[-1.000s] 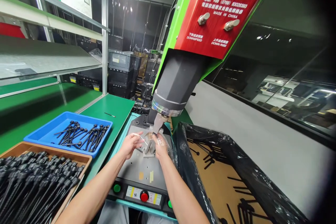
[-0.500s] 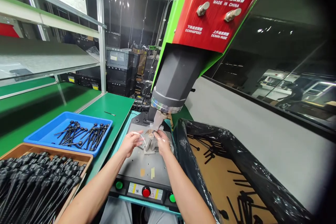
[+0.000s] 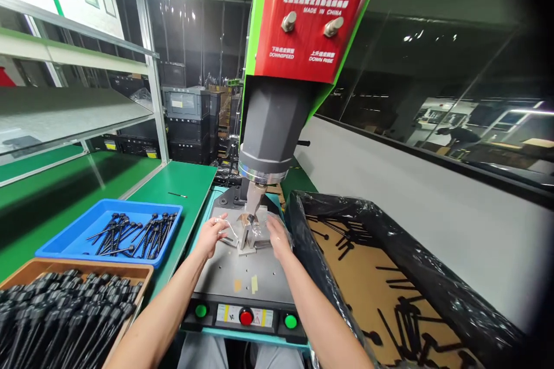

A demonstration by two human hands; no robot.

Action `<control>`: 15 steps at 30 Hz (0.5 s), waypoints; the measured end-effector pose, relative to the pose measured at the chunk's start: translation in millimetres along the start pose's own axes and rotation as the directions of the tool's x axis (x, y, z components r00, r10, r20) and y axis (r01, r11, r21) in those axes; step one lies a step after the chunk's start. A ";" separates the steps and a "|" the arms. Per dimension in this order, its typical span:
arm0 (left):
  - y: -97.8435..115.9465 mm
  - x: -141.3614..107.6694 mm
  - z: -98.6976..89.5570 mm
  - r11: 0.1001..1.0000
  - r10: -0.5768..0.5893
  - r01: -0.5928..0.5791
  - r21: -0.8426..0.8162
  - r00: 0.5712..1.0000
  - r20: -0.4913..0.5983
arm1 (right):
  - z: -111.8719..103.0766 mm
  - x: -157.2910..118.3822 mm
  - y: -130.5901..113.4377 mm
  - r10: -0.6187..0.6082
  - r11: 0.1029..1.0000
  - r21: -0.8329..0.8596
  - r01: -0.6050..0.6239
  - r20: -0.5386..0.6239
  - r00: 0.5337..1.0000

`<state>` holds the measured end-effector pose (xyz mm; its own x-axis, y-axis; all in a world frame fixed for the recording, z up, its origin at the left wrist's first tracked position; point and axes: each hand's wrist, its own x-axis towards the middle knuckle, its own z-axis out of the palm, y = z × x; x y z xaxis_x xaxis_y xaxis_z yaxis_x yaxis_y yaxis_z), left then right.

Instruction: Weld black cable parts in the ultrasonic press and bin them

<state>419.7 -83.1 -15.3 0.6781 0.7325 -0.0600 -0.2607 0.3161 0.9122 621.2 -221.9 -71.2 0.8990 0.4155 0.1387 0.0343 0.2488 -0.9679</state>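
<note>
Under the horn [image 3: 255, 199] of a red and green press [image 3: 320, 29], a metal fixture [image 3: 246, 236] stands on a grey base plate [image 3: 225, 277], with a small black part [image 3: 250, 219] at its top. Left of the fixture, my left hand [image 3: 211, 235] has its fingers closed on a thin, whitish strand [image 3: 231, 228]. On the fixture's right, my right hand [image 3: 278, 235] is open, fingers spread, near some clear plastic [image 3: 261, 229]; it holds nothing that I can make out.
Black rod-like parts fill a brown tray [image 3: 145, 277] and lie in a blue tray [image 3: 56, 248] at left. A plastic-lined box [image 3: 372, 277] with similar parts is at right. Green buttons [image 3: 201, 311] and a red button [image 3: 246, 316] line the front edge. A person [image 3: 461, 137] shows behind glass.
My right hand has moved away from the top of the fixture and its fingers have opened. The small black part there now shows. The camera view has turned slightly.
</note>
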 end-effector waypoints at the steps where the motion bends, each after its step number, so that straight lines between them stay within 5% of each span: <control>1: 0.8 1.3 1.3 1.000 0.017 -0.017 0.011 1.000 0.011 | 1.2 8.6 -5.0 -0.019 1.000 -0.011 0.019 -0.019 1.000; 7: 3.7 -0.1 9.2 0.999 0.031 -0.031 0.015 1.000 0.005 | 1.6 18.9 -15.1 -0.058 0.998 -0.038 0.054 -0.099 0.993; 15: -2.9 -2.8 9.1 0.999 0.015 -0.016 0.049 1.000 0.005 | -11.0 -10.2 8.0 0.146 0.983 0.118 -0.139 -0.051 0.988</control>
<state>424.8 -91.5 -14.1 0.6776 0.7342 -0.0439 -0.2375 0.2748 0.9317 617.0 -233.8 -82.6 0.9156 0.4018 -0.0152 -0.1431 0.2902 -0.9462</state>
